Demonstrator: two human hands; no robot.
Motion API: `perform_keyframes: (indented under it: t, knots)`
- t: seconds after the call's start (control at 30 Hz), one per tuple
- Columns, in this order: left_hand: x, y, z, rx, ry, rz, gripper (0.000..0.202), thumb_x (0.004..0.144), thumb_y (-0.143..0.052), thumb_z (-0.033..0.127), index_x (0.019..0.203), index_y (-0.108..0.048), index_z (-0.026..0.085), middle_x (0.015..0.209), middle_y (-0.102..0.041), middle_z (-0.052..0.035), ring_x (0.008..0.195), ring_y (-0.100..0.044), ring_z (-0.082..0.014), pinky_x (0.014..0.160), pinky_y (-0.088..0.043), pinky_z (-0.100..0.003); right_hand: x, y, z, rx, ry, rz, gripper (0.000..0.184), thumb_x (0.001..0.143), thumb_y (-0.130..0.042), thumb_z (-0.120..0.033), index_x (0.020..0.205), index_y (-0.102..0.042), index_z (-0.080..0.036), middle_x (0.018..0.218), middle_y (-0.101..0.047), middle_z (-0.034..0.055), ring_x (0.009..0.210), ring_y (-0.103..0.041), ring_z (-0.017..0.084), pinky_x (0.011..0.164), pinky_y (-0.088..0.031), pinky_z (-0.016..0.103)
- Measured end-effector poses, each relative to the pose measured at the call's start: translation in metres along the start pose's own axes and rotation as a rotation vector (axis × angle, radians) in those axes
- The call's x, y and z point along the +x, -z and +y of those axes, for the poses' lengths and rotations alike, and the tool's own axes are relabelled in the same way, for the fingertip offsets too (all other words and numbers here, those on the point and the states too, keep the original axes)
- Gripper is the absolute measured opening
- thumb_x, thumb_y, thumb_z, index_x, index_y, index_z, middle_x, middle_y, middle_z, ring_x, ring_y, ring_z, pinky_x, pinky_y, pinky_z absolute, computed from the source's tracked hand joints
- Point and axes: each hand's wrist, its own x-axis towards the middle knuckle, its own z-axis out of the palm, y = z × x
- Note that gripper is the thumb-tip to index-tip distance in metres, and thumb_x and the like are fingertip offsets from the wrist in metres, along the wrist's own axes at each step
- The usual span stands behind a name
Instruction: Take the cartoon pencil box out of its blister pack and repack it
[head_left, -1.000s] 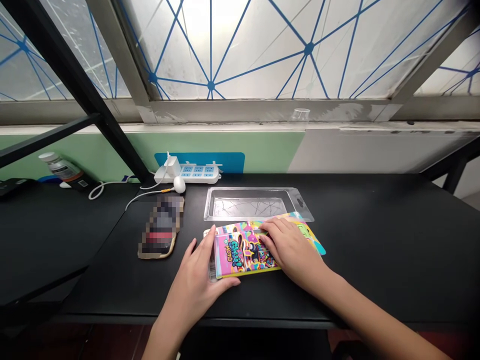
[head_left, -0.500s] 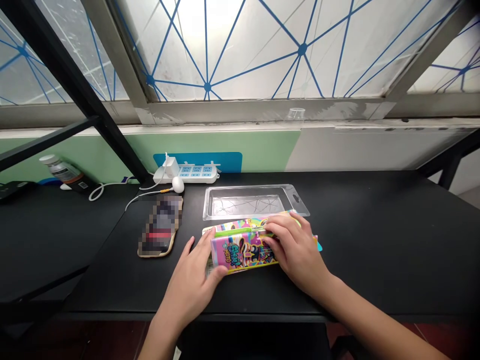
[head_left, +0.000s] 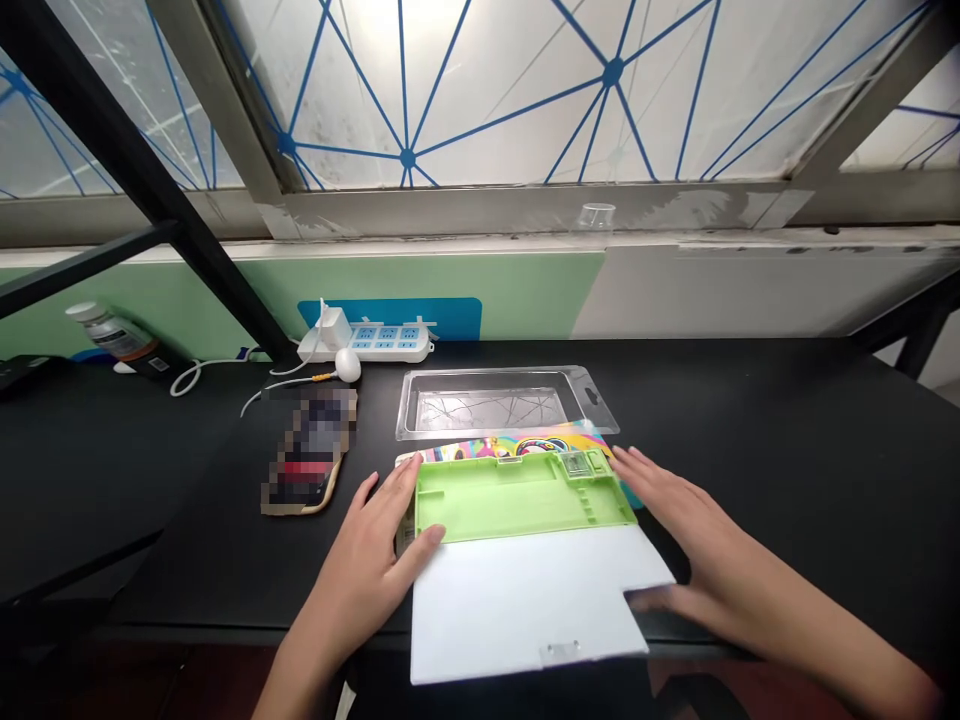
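Note:
A pencil case (head_left: 487,500) lies unfolded on the table, its light-green plastic tray facing up. Its white lid (head_left: 517,600) hangs toward me past the table's front edge, with a small clasp near its free edge. My left hand (head_left: 367,560) grips the case's left end, thumb over the corner by the tray and fingers along the side. Spread fingers of my right hand (head_left: 690,540) are at the right end, beside the tray and lid; whether they touch it I cannot tell. Beneath the case shows a colourful printed card (head_left: 480,447), mostly covered.
Behind the case lies a clear plastic blister tray (head_left: 409,405). A phone (head_left: 311,450) with a blurred screen is at the left. Beyond it are a white power strip (head_left: 390,343) with cables and a bottle (head_left: 124,338) lying tilted. A small clear cup (head_left: 598,216) stands on the sill.
The pencil case's lid has swung open toward me, exposing the green tray. My right hand has let go and moved right, fingers spread. My left hand stays at the left end.

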Motion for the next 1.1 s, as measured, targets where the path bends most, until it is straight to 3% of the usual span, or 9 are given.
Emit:
perform_keyframes:
  t: [0.1,0.27,0.4,0.53,0.63,0.77,0.93,1.1]
  knots:
    - [-0.001,-0.002,-0.002,0.013,-0.01,0.014,0.066,0.107,-0.039,0.051,0.165,-0.019,0.027,0.167,-0.034,-0.0077,0.155,-0.031,-0.0253,0.127,-0.021,-0.055,-0.003,-0.017,0.012,0.093,-0.072,0.02,0.1,0.09,-0.07,-0.051,0.165,-0.007,-0.029,0.164,-0.038,0.017,0.148,-0.041,0.038,0.112,-0.045,0.062]
    - [-0.003,-0.006,-0.007,-0.032,-0.049,0.052,0.059,0.11,-0.021,0.051,0.165,-0.02,0.029,0.167,-0.034,-0.0058,0.154,-0.032,-0.023,0.127,-0.022,-0.053,-0.005,-0.031,0.014,0.149,-0.121,0.119,0.072,0.098,-0.057,-0.039,0.162,-0.024,-0.037,0.159,-0.049,0.0096,0.146,-0.043,0.036,0.113,-0.043,0.064]
    - [-0.006,-0.006,-0.011,-0.125,-0.086,0.097,0.071,0.104,-0.008,0.065,0.164,-0.026,0.031,0.167,-0.036,-0.0053,0.154,-0.033,-0.0255,0.127,-0.021,-0.052,-0.004,-0.034,0.008,0.166,-0.177,0.196,0.064,0.097,-0.061,-0.045,0.156,-0.037,-0.038,0.154,-0.055,0.0074,0.141,-0.051,0.036,0.111,-0.045,0.065]
    - [-0.006,-0.004,-0.013,-0.143,-0.124,0.11,0.086,0.094,-0.003,0.079,0.164,-0.026,0.034,0.166,-0.036,-0.0053,0.153,-0.035,-0.0304,0.126,-0.023,-0.055,0.0,-0.036,0.001,0.136,-0.224,0.262,0.057,0.099,-0.058,-0.047,0.153,-0.042,-0.036,0.149,-0.06,0.0078,0.136,-0.057,0.035,0.108,-0.047,0.065]
    - [-0.004,-0.005,-0.011,-0.064,-0.121,0.13,0.085,0.094,-0.018,0.081,0.165,-0.018,0.035,0.165,-0.038,-0.0086,0.151,-0.037,-0.0355,0.122,-0.031,-0.06,0.0,-0.039,-0.003,0.103,-0.211,0.284,0.062,0.097,-0.062,-0.05,0.153,-0.041,-0.033,0.147,-0.062,0.0099,0.134,-0.058,0.036,0.107,-0.048,0.064]
    - [-0.004,-0.009,-0.005,0.06,-0.095,0.206,0.088,0.097,-0.053,0.066,0.165,-0.008,0.033,0.161,-0.045,-0.014,0.144,-0.047,-0.0373,0.116,-0.04,-0.062,0.0,-0.044,-0.008,0.073,-0.145,0.336,0.064,0.097,-0.064,-0.045,0.154,-0.04,-0.03,0.143,-0.065,0.0106,0.128,-0.063,0.033,0.11,-0.044,0.061]
    - [0.001,-0.001,0.001,0.113,-0.217,0.338,0.083,0.099,-0.057,0.057,0.164,-0.013,0.032,0.158,-0.05,-0.0149,0.144,-0.049,-0.0352,0.119,-0.036,-0.06,0.008,-0.025,-0.01,0.071,-0.078,0.436,0.064,0.098,-0.064,-0.035,0.156,-0.039,-0.03,0.141,-0.066,0.0113,0.123,-0.066,0.031,0.112,-0.042,0.058]
    - [0.04,0.033,0.006,0.131,-0.247,0.298,0.084,0.095,-0.062,0.059,0.162,-0.018,0.034,0.161,-0.046,-0.0127,0.149,-0.041,-0.0354,0.123,-0.027,-0.061,0.053,0.013,0.016,0.093,-0.019,0.488,0.058,0.093,-0.069,-0.042,0.147,-0.052,-0.03,0.132,-0.071,0.0089,0.118,-0.068,0.033,0.112,-0.044,0.058]
